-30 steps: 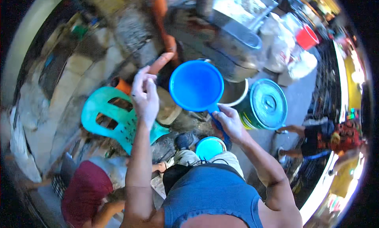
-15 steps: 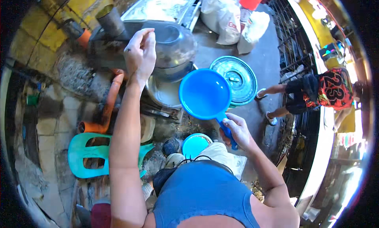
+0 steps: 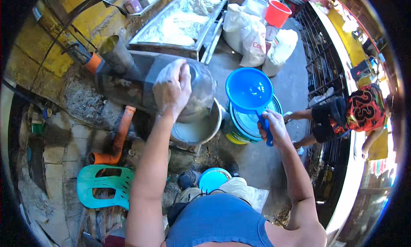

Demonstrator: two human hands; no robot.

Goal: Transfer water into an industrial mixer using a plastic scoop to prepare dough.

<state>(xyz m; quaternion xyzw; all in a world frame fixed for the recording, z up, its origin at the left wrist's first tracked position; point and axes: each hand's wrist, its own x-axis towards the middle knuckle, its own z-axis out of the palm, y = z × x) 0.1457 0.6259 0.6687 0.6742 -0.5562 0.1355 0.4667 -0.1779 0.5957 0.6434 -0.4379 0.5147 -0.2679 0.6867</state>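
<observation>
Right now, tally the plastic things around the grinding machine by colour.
Blue: 2 - dipper held in the right hand, small tub
Red: 1 - bucket
Orange: 1 - pipe
Teal: 1 - chair
Total: 5

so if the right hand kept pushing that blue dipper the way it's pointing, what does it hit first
The right hand holds the blue dipper by its handle, bowl aimed up-frame. Likely first in line are the white sacks beyond; depth is unclear, so the dipper may pass above them.
</observation>
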